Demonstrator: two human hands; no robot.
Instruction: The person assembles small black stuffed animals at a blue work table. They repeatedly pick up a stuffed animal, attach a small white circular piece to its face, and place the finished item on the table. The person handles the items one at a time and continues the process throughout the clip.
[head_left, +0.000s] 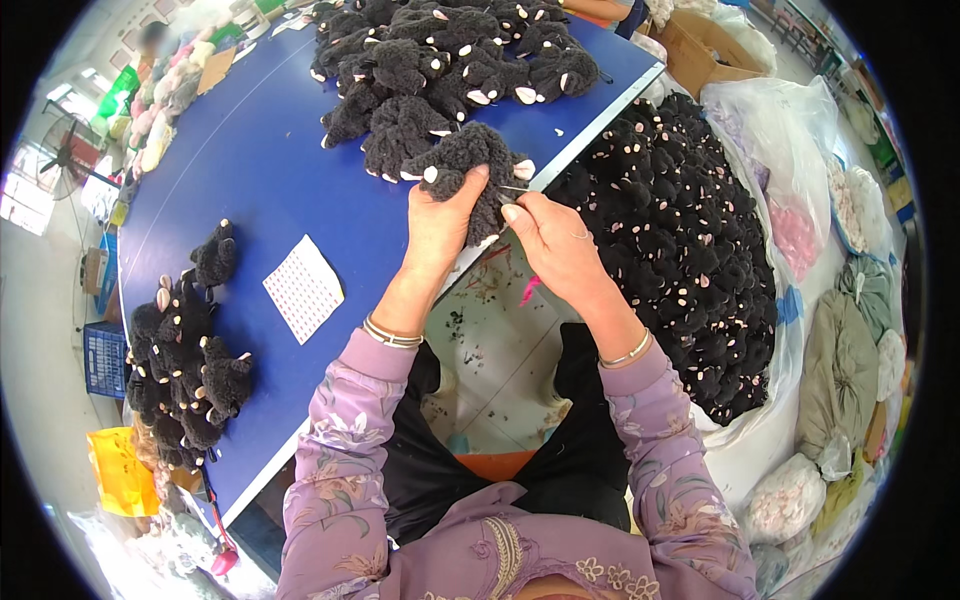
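Observation:
My left hand (445,225) is closed around a fluffy black plush toy (470,150) with pale pink ears, held above the table's front edge. Its thumb presses into the fabric. My right hand (560,235) is pinched beside the toy's right side, with a thin, pale, needle-like thing (514,188) at its fingertips. What exactly it is remains too small to tell. Below that hand dangles a bright pink strip (530,290). Just beyond the held toy, a heap of similar black plush toys (400,65) covers the far part of the blue table (230,330).
A smaller group of black toys (180,360) lies at the table's left. Near the middle rests a white sheet (304,290) with rows of reddish marks. To my right stands a large bag of black plush pieces (670,250), with a cardboard box (700,50) behind it.

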